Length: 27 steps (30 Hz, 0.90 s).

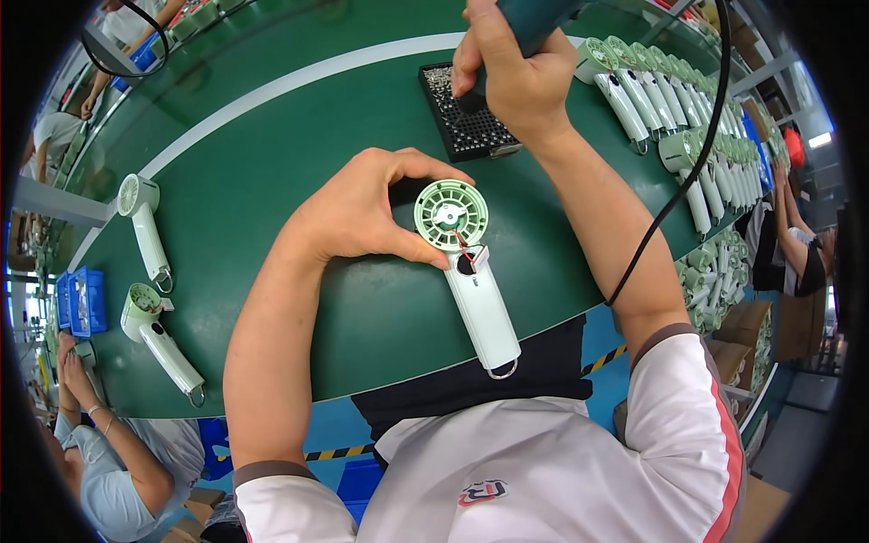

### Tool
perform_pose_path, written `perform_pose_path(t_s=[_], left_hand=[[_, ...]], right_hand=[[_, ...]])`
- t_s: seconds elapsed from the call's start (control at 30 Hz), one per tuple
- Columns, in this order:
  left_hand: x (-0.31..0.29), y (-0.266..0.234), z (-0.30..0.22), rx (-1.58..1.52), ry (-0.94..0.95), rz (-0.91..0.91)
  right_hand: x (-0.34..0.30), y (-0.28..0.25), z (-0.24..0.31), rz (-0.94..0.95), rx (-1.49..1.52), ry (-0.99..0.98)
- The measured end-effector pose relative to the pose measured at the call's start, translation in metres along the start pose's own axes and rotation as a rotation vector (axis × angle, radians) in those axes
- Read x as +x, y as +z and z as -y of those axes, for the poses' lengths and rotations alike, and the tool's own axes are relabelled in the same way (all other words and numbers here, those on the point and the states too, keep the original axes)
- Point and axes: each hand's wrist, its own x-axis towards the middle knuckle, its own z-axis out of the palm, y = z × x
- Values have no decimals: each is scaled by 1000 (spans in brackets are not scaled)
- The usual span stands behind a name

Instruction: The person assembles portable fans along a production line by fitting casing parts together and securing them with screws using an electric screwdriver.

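Handheld fan (485, 312) lies near the table's near edge, in front of the torso; pale green round head turned up, white handle pointed toward the body, metal loop at its end extending past the edge. Red wires and a small white part are seen where head and handle meet. Fan head is clamped by the left hand (362, 204), thumb on the near side, fingers curved about the far rim.

Power screwdriver (534, 20), teal and black, is gripped by the right hand (529, 86), fingers closed round its body; nose is pointed down over the tray. Whether its tip touches anything cannot be told. Black cable (672, 206) hangs across the right forearm side.

Two loose fans are set on the green table (299, 118) to the left: nearer fan (170, 357), head open; farther fan (148, 237).

Black tray (496, 147) sits beyond the held fan. Small silvery screws are massed toward its far left end; a gridded floor, dotted with more pieces, shows in the nearer part.

At right, fans are ranked in rows (647, 90). Cardboard box (744, 323) stands off the table; contents unclear. Blue bin (96, 288), far left, is filled with small pale parts.
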Motion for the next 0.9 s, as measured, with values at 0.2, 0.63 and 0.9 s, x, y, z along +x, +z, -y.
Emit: perform_pose_path(t_s=[0.2,0.63,0.9], left_hand=[[0,-1,-1,6,-13,4],[0,1,-4,4,-29,0],[1,0,-1,-17,19,11]], right_hand=[[-3,10,2,31,-75,10],[1,6,2,-87,31,3],[-7,14,60,-172,209,-16]])
